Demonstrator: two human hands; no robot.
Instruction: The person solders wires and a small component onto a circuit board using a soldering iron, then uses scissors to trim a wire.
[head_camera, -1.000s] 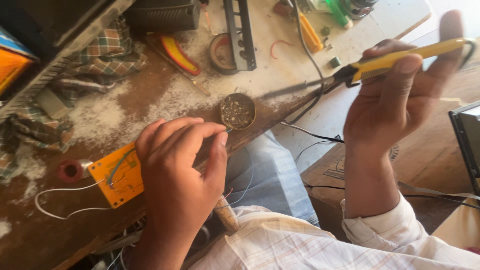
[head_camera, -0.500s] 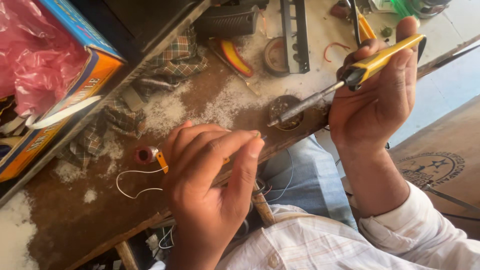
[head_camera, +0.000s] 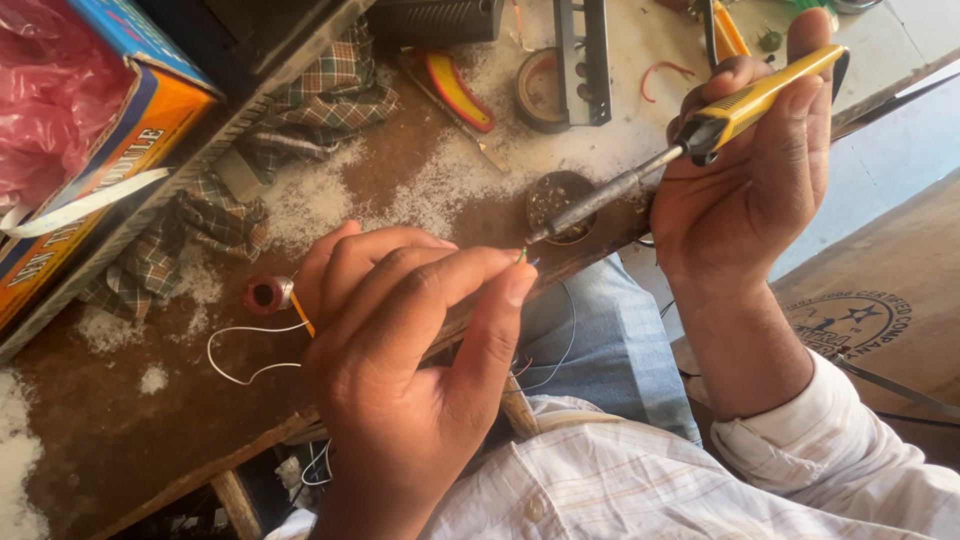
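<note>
My right hand (head_camera: 750, 190) grips a yellow-handled soldering iron (head_camera: 700, 135), its metal tip pointing down-left to the thin wire ends (head_camera: 524, 256) pinched at the fingertips of my left hand (head_camera: 410, 340). My left hand also covers a small orange circuit board (head_camera: 303, 322), of which only an edge shows. A white wire (head_camera: 245, 350) loops out from under that hand. A small round tin (head_camera: 560, 205) sits on the bench just behind the iron's tip.
A dusty brown workbench (head_camera: 130, 440) holds a checked cloth (head_camera: 300, 110), a red cylinder (head_camera: 265, 295), a red-yellow tool (head_camera: 455, 90), a black metal bracket (head_camera: 583, 60) and an orange-blue box (head_camera: 90, 150) with pink plastic. A cardboard sheet (head_camera: 860, 310) lies at right.
The soldering iron's tip has come down from the round tin to the wire ends at my left fingertips. My left hand has turned, hiding most of the orange board.
</note>
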